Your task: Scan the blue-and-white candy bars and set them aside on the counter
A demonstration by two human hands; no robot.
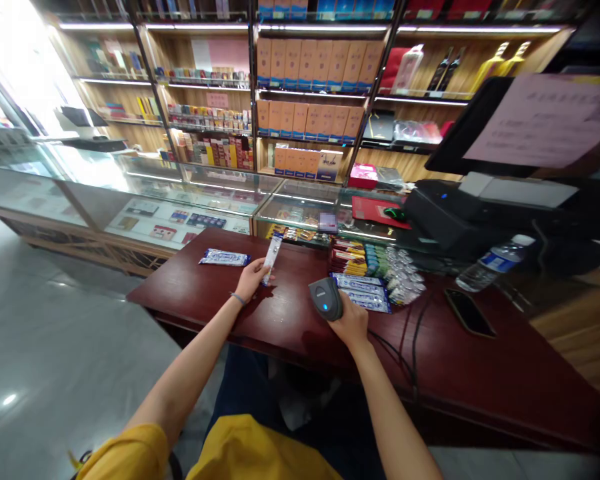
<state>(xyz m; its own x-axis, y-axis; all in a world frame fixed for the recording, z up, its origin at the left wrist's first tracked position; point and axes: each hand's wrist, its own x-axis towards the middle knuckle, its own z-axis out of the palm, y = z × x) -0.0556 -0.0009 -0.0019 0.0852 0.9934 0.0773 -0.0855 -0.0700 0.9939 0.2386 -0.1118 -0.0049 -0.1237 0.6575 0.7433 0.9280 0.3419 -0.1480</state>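
My left hand is closed on a slim blue-and-white snack packet, held upright above the dark red table. In my right hand is a grey barcode scanner with a blue light on top, its head turned towards the left. A cable runs from near my right hand across the table. Further left lie similar blue-and-white packets. More blue-and-white packets lie just behind the scanner, partly hidden by it. Beyond them are rows of brown-and-yellow packets, green packets and clear-wrapped packets.
A phone and a water bottle are on the table's right side. Behind them is a dark monitor and till unit. A glass display counter borders the table's far edge, with shelves of boxes beyond.
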